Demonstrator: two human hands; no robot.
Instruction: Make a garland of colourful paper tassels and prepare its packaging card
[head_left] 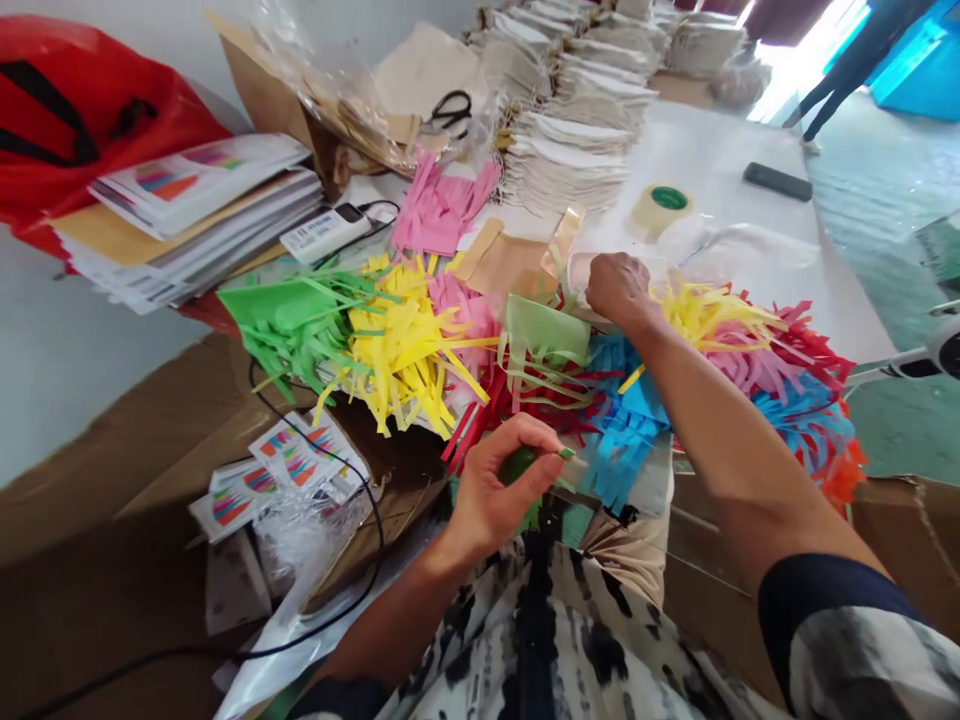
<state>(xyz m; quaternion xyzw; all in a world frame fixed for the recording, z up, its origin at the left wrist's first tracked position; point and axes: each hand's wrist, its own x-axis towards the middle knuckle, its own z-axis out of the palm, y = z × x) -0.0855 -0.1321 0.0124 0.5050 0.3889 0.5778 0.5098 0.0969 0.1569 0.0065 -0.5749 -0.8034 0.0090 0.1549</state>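
My left hand (506, 485) is low in front of my body, thumb and fingertips pinched on a green paper tassel (568, 455), mostly hidden by the hand. Farther out, my right hand (621, 287) is closed at the white tabletop; what its fingers hold is hidden. Beside it are a tan paper strip (564, 240) and a brown paper piece (510, 265). Between the hands lies a pale green fringed paper (546, 330). Around it are yellow fringe (409, 340), green fringe (289, 315), blue fringe (622, 430) and pink fringe (442, 205).
Stacked pale bundles (566, 150) fill the table's back. A tape roll (660, 210), a dark phone-like object (778, 181) and scissors (451, 110) lie there. Printed sheets (195, 220) are stacked left. A black cable (379, 530) crosses the lower left. A person's legs (847, 70) show far right.
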